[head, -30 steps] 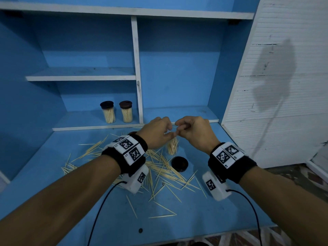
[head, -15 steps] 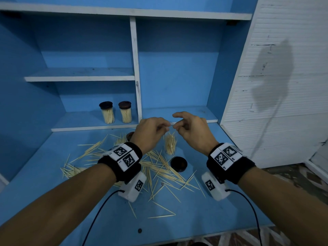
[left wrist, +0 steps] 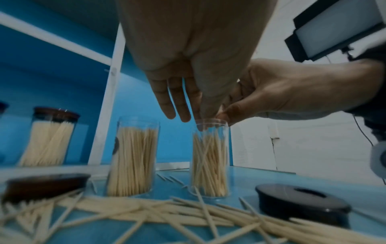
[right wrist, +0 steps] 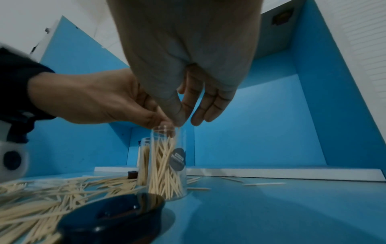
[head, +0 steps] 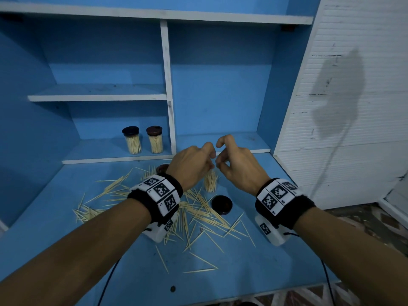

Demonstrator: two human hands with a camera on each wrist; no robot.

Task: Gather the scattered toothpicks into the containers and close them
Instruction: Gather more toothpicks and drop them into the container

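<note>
Directly below both hands stands an open clear container [left wrist: 209,158], partly filled with toothpicks, toward the back of the blue desk [head: 254,272], right of the middle. The left hand [head: 191,165] hangs over its mouth, fingertips [left wrist: 184,115] pointing down at the rim, thumb close against them; whether they pinch a toothpick I cannot tell. The right hand [head: 239,164] meets it from the right, thumb and forefinger curled together just at the rim. A second open container [left wrist: 133,158] stands beside on the left. Scattered toothpicks [head: 198,215] cover the middle of the desk, with a dark lid [head: 221,204] among them and a brown lid [left wrist: 41,184] farther left. Two capped containers [head: 143,140] stand on the lower shelf behind.
</note>
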